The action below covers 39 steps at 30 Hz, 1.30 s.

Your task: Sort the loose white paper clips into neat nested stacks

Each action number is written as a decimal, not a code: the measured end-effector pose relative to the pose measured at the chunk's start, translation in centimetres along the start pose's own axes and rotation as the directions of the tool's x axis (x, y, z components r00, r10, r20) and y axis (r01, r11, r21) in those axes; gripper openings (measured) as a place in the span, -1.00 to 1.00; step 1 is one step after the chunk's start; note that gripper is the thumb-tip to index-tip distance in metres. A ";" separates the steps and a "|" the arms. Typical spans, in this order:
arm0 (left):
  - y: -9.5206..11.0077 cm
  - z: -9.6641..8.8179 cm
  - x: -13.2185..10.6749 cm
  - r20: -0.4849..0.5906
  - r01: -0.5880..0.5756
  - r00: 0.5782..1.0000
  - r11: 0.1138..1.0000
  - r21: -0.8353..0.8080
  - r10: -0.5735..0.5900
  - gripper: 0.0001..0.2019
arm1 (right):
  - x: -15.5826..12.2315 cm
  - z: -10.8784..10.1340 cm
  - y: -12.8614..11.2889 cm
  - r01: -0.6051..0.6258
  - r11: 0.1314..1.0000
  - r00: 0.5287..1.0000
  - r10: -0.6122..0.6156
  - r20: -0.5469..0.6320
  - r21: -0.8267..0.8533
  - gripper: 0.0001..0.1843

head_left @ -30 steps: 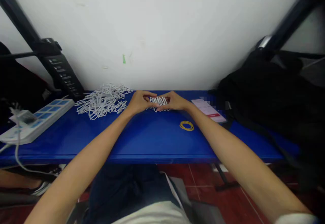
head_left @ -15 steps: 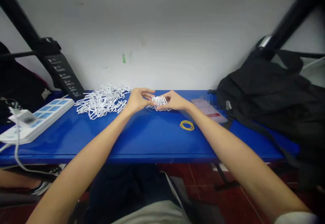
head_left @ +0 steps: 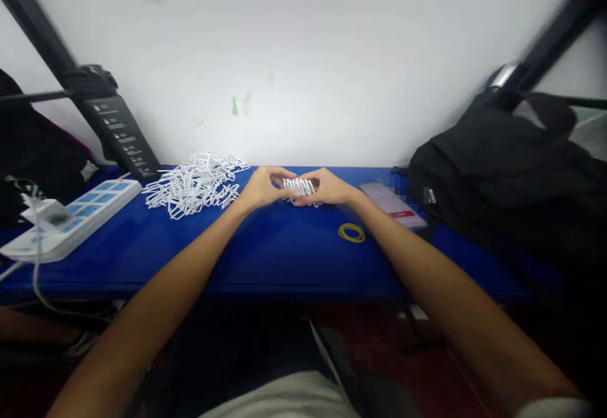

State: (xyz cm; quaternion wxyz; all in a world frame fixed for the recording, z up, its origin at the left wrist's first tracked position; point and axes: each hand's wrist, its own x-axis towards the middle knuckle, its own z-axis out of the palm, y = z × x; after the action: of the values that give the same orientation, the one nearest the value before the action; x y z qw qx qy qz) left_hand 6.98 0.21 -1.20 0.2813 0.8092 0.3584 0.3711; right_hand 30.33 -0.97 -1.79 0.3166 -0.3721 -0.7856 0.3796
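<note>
Both my hands meet at the far middle of the blue table. Between them is a small bundle of white wire clips, held side by side. My right hand pinches the bundle's right end with closed fingers. The curled fingers of my left hand touch its left end. A loose heap of the same white clips lies just left of my left hand. A yellow rubber band rests on the table under my right wrist.
A white and blue power strip with a plugged charger and cable sits at the left edge. A black stand leans against the white wall. A pinkish card or phone lies to the right, beside a black bag.
My left hand opened slightly away from the bundle half a second ago and has closed back onto it. The view has shifted a little.
</note>
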 end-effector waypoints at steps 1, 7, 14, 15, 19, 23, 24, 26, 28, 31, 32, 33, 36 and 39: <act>0.0 0.0 0.0 0.001 0.000 1.000 1.000 0.006 0.000 -0.42 | 0.0 0.0 0.0 0.004 1.000 1.000 -0.004 0.005 -0.001 -0.31; 0.1 0.1 -0.1 -0.005 -0.021 1.000 0.998 0.062 0.021 -0.45 | 0.2 0.3 0.5 0.012 0.999 1.000 -0.013 -0.007 -0.046 -0.35; 1.2 0.7 -0.3 -0.076 -0.086 0.992 0.983 0.161 0.099 -0.45 | 0.5 1.0 0.8 0.046 0.999 0.999 -0.046 0.011 -0.002 -0.20; 1.4 0.8 -0.4 -0.077 -0.085 0.992 0.981 0.173 0.099 -0.47 | 0.6 1.2 0.9 0.050 0.999 0.999 -0.050 0.013 0.015 -0.17; 1.4 1.3 -0.3 -0.090 -0.049 0.994 0.987 0.156 0.063 -0.52 | 1.0 2.0 1.1 0.048 0.998 0.999 -0.048 0.007 0.048 -0.30; 1.4 1.5 -0.3 -0.126 -0.011 0.992 0.990 0.139 0.029 -0.52 | 1.2 2.7 1.2 0.025 0.998 0.999 -0.023 -0.042 0.061 -0.48; 1.5 1.5 -0.4 -0.136 -0.007 0.990 0.991 0.136 0.025 -0.52 | 1.2 2.8 1.1 0.024 0.998 0.998 -0.020 -0.059 0.064 -0.50; 1.6 1.6 -0.5 -0.147 -0.007 0.989 0.993 0.116 0.024 -0.54 | 1.2 3.0 0.9 0.021 0.998 0.996 -0.016 -0.092 0.055 -0.54; 1.6 1.7 -0.5 -0.148 -0.003 0.989 0.996 0.093 0.017 -0.54 | 1.1 3.0 0.8 0.023 0.999 0.994 -0.019 -0.111 0.032 -0.57; 1.6 1.8 -0.5 -0.166 0.010 0.986 0.997 0.081 0.004 -0.52 | 1.2 2.9 0.7 0.044 0.999 0.994 -0.042 -0.102 0.016 -0.60; 1.6 1.8 -0.5 -0.165 0.007 0.986 0.996 0.084 0.007 -0.51 | 1.2 2.9 0.8 0.054 0.998 0.994 -0.052 -0.100 0.015 -0.61; 1.6 1.8 -0.4 -0.155 0.000 0.988 0.997 0.081 0.013 -0.49 | 1.3 2.9 0.9 0.061 0.998 0.993 -0.060 -0.098 0.014 -0.62; 1.8 0.8 -0.2 -0.113 -0.051 0.992 0.994 0.093 0.061 -0.36 | 1.3 2.8 1.2 0.076 0.997 0.994 -0.073 -0.087 0.025 -0.62; 1.5 -1.8 -0.1 -0.131 -0.100 0.982 0.964 0.245 0.135 -0.31 | 1.3 2.7 1.1 0.070 0.996 0.994 -0.065 -0.092 0.047 -0.62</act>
State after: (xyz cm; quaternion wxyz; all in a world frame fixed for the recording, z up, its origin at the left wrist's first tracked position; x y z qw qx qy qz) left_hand 6.06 -0.39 0.89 0.1329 0.8273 0.3709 0.4004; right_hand 27.96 -0.42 -3.86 0.3737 -0.3540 -0.7729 0.3710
